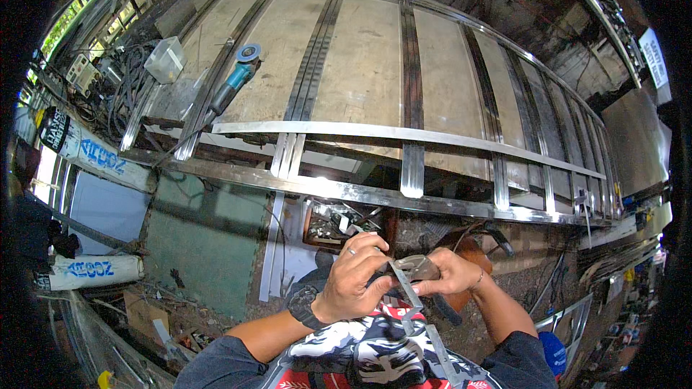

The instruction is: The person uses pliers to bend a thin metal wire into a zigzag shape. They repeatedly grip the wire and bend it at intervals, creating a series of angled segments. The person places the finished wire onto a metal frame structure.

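A narrow silvery metal strip (404,282), bent in steps, slants down across the front of my body. My left hand (353,279) is closed on its upper part, thumb and fingers pinching the metal. On the other side my right hand (448,274) curls round a dull grey rounded piece (419,267), its thumb tip close against the strip. What exactly that piece is, I cannot make out. Just beyond my left fingers sits a wooden box (391,229) of small metal offcuts.
A long table carries shiny metal channels (411,65) in a frame, with a flat bar (404,132) laid across. A teal angle grinder (234,85) and a clear plastic box (165,60) lie at its left. White gas cylinders (97,269) lie at the left; a curved dark-orange object (472,251) stands right.
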The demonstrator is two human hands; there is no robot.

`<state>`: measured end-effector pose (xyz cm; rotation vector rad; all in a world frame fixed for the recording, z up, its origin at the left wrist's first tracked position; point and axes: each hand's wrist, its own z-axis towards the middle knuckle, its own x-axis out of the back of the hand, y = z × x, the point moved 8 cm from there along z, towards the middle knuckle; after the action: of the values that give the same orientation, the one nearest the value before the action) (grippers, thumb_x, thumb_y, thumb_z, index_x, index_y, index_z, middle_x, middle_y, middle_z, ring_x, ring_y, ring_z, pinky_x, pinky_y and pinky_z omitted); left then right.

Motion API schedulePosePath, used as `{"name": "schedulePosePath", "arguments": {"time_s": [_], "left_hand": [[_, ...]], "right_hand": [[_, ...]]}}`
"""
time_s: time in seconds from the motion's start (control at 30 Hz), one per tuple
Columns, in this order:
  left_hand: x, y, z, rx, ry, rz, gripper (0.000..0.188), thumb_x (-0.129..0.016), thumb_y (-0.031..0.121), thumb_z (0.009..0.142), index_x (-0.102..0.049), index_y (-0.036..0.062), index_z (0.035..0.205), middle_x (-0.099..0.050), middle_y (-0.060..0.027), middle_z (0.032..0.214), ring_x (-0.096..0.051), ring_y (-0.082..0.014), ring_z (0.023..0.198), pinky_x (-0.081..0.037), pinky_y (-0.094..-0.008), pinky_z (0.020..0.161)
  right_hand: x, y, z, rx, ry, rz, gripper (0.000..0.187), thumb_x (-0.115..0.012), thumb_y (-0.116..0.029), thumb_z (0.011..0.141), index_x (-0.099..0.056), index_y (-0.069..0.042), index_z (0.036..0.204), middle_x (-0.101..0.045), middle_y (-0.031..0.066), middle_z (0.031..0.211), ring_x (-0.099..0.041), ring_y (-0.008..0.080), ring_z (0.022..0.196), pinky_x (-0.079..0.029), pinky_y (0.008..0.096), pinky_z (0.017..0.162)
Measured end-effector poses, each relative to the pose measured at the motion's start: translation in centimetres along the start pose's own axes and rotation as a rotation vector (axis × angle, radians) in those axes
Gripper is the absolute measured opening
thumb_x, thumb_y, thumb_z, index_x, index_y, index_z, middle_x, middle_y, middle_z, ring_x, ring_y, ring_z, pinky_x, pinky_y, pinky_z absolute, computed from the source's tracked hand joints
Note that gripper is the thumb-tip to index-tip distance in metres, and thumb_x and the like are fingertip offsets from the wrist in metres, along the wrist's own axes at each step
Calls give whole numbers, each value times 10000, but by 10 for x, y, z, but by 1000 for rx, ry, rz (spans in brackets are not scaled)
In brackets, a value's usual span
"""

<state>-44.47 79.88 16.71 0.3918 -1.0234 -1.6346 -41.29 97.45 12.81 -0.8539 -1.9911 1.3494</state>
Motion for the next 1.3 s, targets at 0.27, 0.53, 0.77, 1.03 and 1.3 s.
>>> {"name": "schedulePosePath", "arguments": {"time_s": [0.27,0.53,0.77,1.03,1.3], "left_hand": [[-4,4,9,77,28,-16,238,-766,47,792,-667,-58,982,-653,-180,972,-627,-368,1030,-474,-486,954],[-10,2,13,113,19,-3,224,-759,99,863,-688,-49,1015,-676,-186,1006,-637,-357,1017,-478,-448,924],[-6,6,35,-3,-158,-88,243,-709,155,947,-698,-34,1099,-687,-171,1072,-644,-353,1082,-479,-445,983],[-29,18,42,51,-264,-124,265,-730,75,894,-729,62,1159,-702,-128,1015,-698,-293,863,-555,-380,774],[-23,44,46,-21,-309,136,303,-783,88,820,-746,126,1118,-682,-88,956,-679,-295,817,-535,-396,704]], "right_hand": [[14,7,-2,-30,5,-69,320,-820,-298,912,-741,-3,1010,-646,-9,733,-548,70,681,-456,285,593],[22,14,-2,18,-5,-82,299,-830,-290,901,-736,-15,973,-649,-21,761,-561,73,683,-474,297,603],[10,44,-10,-116,-167,623,326,-885,-148,778,-687,15,978,-682,82,769,-654,166,672,-531,328,542],[24,51,-12,116,-437,711,562,-825,-314,851,-603,43,1224,-725,179,1021,-709,323,934,-553,463,830],[25,73,-16,119,-255,667,637,-888,-418,763,-628,-5,1172,-693,167,991,-680,292,952,-530,442,841]]}}
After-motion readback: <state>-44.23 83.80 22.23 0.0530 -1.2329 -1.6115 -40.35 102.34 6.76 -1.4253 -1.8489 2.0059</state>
